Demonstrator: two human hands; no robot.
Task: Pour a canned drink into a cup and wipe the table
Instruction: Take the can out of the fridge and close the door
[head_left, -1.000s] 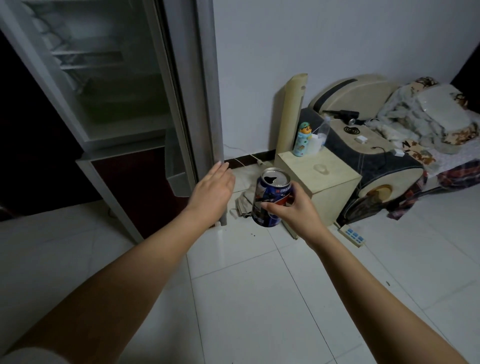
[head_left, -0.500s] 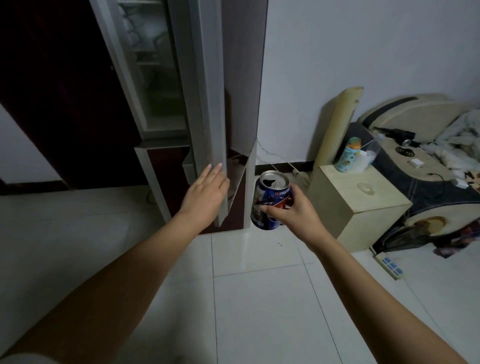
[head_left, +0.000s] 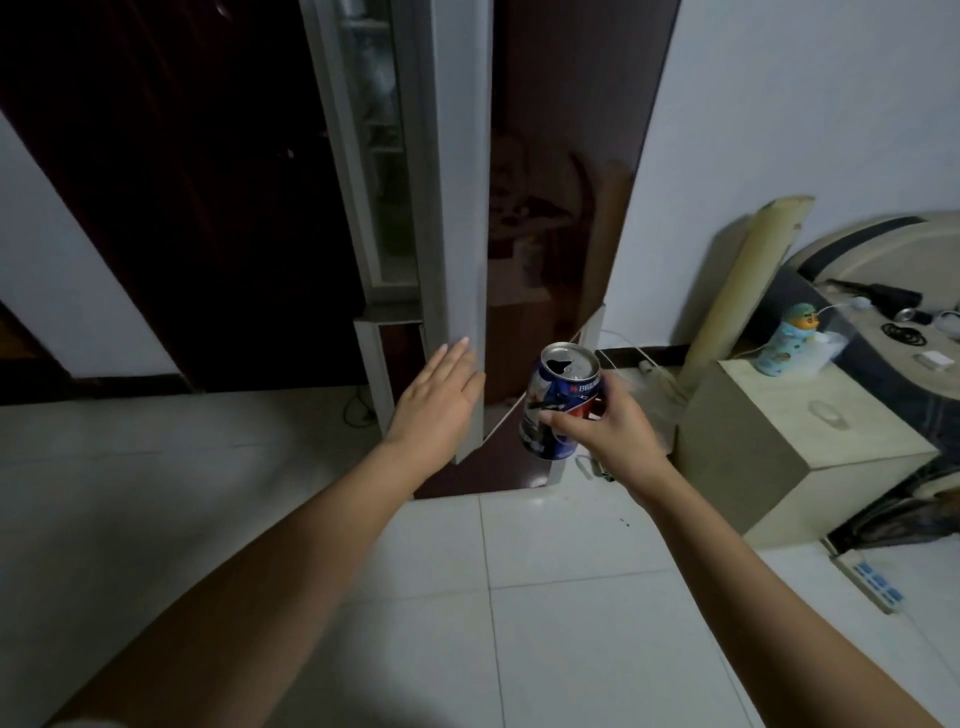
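My right hand (head_left: 608, 431) grips a blue drink can (head_left: 558, 405), its top opened, held roughly upright and leaning slightly left at chest height. To its left my left hand (head_left: 441, 400) lies flat with straight fingers against the edge of the grey fridge door (head_left: 460, 208). The door stands nearly edge-on to me, with the dark red fridge front (head_left: 561, 182) beside it. No cup and no cloth are in view.
A pale cabinet (head_left: 800, 457) stands at the right, with a small patterned bottle (head_left: 787, 340) on its far corner. Behind it lie a beige rolled mat (head_left: 748, 280) and a cluttered seat. A power strip (head_left: 867, 579) lies on the white tiled floor.
The fridge door has swung from wide open to nearly closed under my left hand. The view has turned left, and the can stays in my right hand.
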